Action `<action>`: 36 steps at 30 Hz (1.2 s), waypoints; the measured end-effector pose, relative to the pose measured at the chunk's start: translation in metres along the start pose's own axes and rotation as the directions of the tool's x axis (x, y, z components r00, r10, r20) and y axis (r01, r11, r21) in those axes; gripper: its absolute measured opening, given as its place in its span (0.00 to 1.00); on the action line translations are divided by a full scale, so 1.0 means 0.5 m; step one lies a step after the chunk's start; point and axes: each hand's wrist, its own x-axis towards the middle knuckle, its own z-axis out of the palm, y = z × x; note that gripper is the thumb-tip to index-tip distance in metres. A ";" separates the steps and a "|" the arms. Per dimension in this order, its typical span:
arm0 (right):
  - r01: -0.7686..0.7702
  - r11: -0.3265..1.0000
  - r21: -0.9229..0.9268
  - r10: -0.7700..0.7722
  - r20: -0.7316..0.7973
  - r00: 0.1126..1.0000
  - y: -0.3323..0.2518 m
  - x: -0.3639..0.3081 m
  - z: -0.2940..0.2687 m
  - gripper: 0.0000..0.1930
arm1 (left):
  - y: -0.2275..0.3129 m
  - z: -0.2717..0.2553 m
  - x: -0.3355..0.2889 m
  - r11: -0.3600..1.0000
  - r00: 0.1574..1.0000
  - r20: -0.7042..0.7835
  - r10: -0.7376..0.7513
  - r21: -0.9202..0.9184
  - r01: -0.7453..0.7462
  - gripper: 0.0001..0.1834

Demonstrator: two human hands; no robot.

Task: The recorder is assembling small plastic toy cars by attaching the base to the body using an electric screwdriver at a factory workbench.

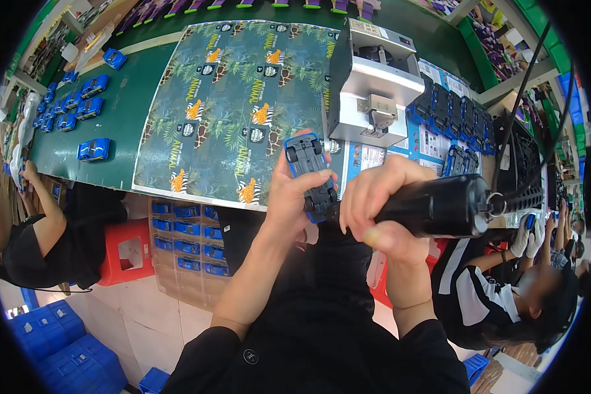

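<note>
Nearest the camera, the person's two forearms rise from the lower edge over dark clothing. The right hand (381, 210) is wrapped fully around the black barrel of a powered screwdriver (440, 205), fingers curled tight, thumb underneath; a coiled cable runs from the tool's rear ring up and to the right. The tool's tip is hidden behind the hands, so contact with a screw cannot be confirmed. The left hand (294, 197) grips a blue toy car (310, 176) held upside down, its black underside and wheels facing the camera, with the thumb across the lower end and the fingers closed behind the body. The car is raised in the air above the near table edge, just beside the tool's front.

To do this step well, the car probably wants to be kept steady and square to the tool's axis, the bit seated before the trigger is pressed, and the left thumb kept away from the tip.

Beyond the hands lies a printed sheet with leaves and animals (233, 105) on the green table (121, 125). To its right stands a grey metal machine (374, 82), with trays of dark car parts (453, 111) beside it. Finished blue cars (93, 150) sit in rows on the far left. Below the table edge is a box of blue cars (184, 243) and a red stool (128, 253). Other workers sit at left and right.
</note>
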 end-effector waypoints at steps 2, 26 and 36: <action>0.004 0.993 0.119 -0.011 0.054 0.998 0.013 0.008 -0.010 0.16 | 0.003 -0.002 -0.004 0.992 0.996 -0.037 -0.082 -0.094 0.078 0.39; 0.085 0.993 0.076 -0.099 0.206 0.973 0.015 0.023 -0.011 0.21 | 0.007 -0.006 0.007 0.984 0.985 -0.059 -0.165 -0.074 0.161 0.23; 0.078 0.981 0.176 -0.154 0.470 0.869 0.018 0.060 -0.048 0.22 | -0.018 -0.003 0.020 0.919 0.941 0.002 -0.339 -0.215 0.332 0.16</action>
